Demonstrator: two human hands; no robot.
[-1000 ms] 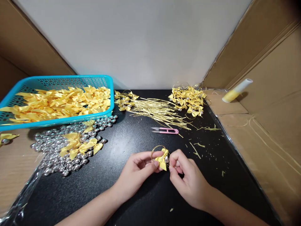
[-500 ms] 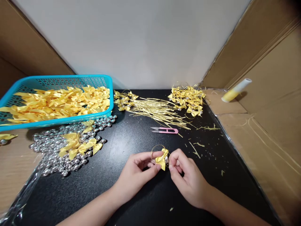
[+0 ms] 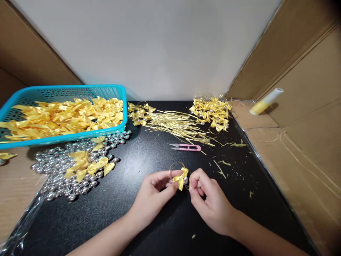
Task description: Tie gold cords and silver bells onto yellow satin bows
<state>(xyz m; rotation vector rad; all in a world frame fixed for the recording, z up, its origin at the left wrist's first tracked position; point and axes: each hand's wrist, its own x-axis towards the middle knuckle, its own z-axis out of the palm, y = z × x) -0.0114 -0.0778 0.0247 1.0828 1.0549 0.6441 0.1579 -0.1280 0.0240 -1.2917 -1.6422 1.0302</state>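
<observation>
Between thumb and fingers, my left hand (image 3: 160, 188) pinches a yellow ribbon bow (image 3: 181, 180). A small silver bell (image 3: 185, 180) sits on the bow's right side, and a loop of thin gold cord (image 3: 174, 163) arches above it. My right hand (image 3: 206, 197) is closed in a pinch just right of the bow, on the thin gold cord running from the bell; the cord's end is hidden by the fingers. Beyond both hands, pink thread snips (image 3: 189, 147) lie on the black table (image 3: 149, 153).
A blue basket (image 3: 124, 106) full of yellow bows stands back left, with silver bells (image 3: 87, 183) spread before it. Gold cord lengths (image 3: 173, 124) lie at the back centre, near finished belled bows (image 3: 210, 110). A yellow-white tube (image 3: 266, 102) stands right, by cardboard walls (image 3: 306, 89).
My right hand has drawn slightly away from the bow, widening the gap with the cord between. My left hand keeps its pinch. The whole view has shifted a little.
</observation>
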